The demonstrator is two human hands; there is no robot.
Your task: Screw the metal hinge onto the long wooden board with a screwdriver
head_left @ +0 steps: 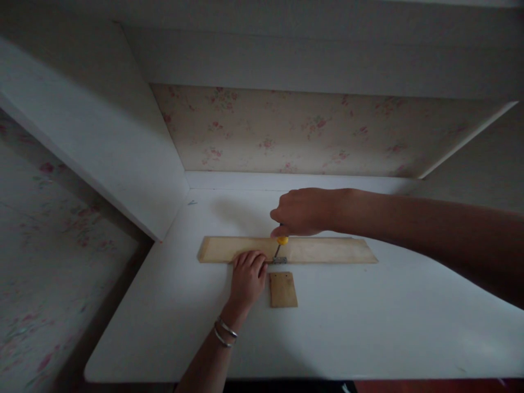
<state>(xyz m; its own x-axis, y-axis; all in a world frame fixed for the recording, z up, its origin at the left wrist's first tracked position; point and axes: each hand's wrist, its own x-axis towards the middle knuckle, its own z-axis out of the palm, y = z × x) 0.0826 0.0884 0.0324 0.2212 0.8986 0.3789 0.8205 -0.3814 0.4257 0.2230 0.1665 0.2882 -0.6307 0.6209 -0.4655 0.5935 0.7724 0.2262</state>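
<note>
A long pale wooden board (327, 250) lies across the white desk. At its front edge, near the middle, sits a small metal hinge (280, 260). My right hand (301, 212) is closed round the yellow handle of a screwdriver (282, 240); the shaft slants down and its tip meets the hinge. The fingers of my left hand (249, 273) lie flat over the board just left of the hinge, pressing on its front edge. In front of the hinge rests a small square wooden piece (283, 290) with two dark holes near its upper edge.
The white desk (388, 327) has a rounded front left corner. A white side panel (110, 142) rises at the left, and a white shelf (307, 65) overhangs the back. Behind is floral wallpaper (266, 131). A small dark mark (192, 203) shows on the desk at the back left.
</note>
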